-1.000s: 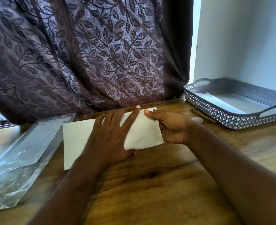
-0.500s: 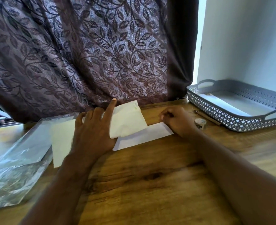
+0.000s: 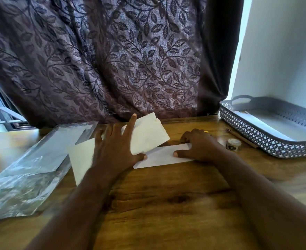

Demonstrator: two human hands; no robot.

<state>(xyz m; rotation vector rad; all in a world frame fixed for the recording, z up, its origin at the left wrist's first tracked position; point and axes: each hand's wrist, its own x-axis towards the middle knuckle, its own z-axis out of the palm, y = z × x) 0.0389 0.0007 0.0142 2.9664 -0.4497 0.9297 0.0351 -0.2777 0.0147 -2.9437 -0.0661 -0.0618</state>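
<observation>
A cream sheet of paper (image 3: 82,159) lies on the wooden table (image 3: 166,204). My left hand (image 3: 114,150) rests spread on it, fingers straight. The sheet's right part stands up as a folded flap (image 3: 148,136) between my index finger and thumb. Below the flap, a white strip of paper (image 3: 164,156) lies flat. My right hand (image 3: 200,147) presses on the strip's right end, with the thumb on the paper and the fingers bent, tips down at its far edge.
A clear plastic sleeve (image 3: 31,170) lies at the left of the table. At the right stand a small round pot (image 3: 233,144), a pencil (image 3: 242,138) and a grey perforated tray (image 3: 267,139). A leaf-patterned curtain (image 3: 112,60) hangs behind the table.
The sheet lay flat with both hands at its top edge. Its right part has since been turned up and leftward into a flap, uncovering the white strip. My right hand came down onto that strip.
</observation>
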